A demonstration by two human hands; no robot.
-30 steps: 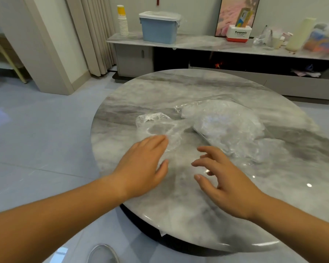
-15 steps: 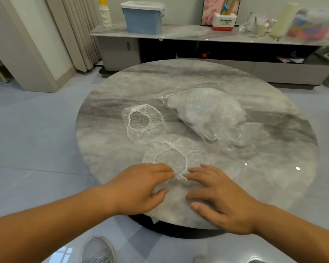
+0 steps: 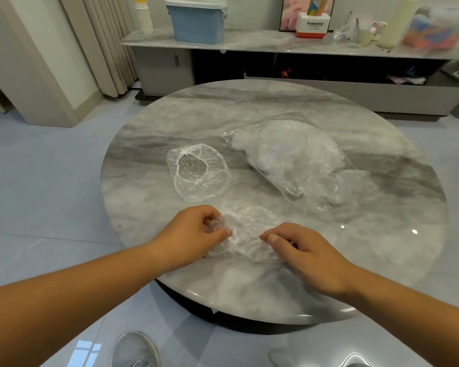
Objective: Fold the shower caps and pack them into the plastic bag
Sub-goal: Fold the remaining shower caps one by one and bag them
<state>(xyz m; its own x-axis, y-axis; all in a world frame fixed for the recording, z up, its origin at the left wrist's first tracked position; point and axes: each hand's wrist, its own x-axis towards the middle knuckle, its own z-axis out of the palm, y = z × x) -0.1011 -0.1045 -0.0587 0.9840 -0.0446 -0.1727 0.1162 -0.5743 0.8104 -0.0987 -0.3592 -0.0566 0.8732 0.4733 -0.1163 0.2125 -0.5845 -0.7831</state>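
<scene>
Here the left hand (image 3: 196, 231) grips the bunched left edge of the near shower cap (image 3: 247, 234), which lies on the table (image 3: 355, 260), and the right hand (image 3: 308, 250) pinches its right edge. The thin film looks slippery and springy, so a fold could pop open or slide loose. A second cap (image 3: 199, 176) lies beyond the left hand, and the stuffed plastic bag (image 3: 289, 157) beyond the right.
</scene>
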